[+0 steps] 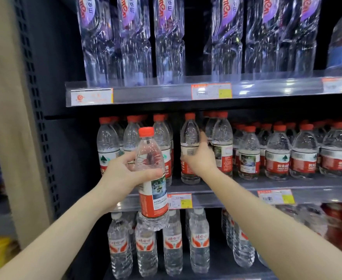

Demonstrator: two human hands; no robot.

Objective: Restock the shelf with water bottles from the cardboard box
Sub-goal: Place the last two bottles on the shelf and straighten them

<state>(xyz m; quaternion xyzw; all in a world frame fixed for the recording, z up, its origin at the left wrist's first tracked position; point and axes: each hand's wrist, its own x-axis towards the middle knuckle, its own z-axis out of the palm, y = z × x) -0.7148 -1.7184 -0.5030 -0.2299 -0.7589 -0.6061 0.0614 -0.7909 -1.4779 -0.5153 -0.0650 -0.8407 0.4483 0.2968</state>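
While aloft, bottle (152,199) in left hand (121,176).

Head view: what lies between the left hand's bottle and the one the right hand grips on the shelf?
In the head view, one red-capped shelf bottle stands there, partly behind the held bottle, then a dark gap before the gripped bottle.

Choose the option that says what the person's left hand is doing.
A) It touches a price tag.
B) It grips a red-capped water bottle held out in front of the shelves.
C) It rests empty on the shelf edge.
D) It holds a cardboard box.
B: the left hand is wrapped round the red-capped bottle, held clear of the middle shelf, while the right hand grips a standing bottle there.
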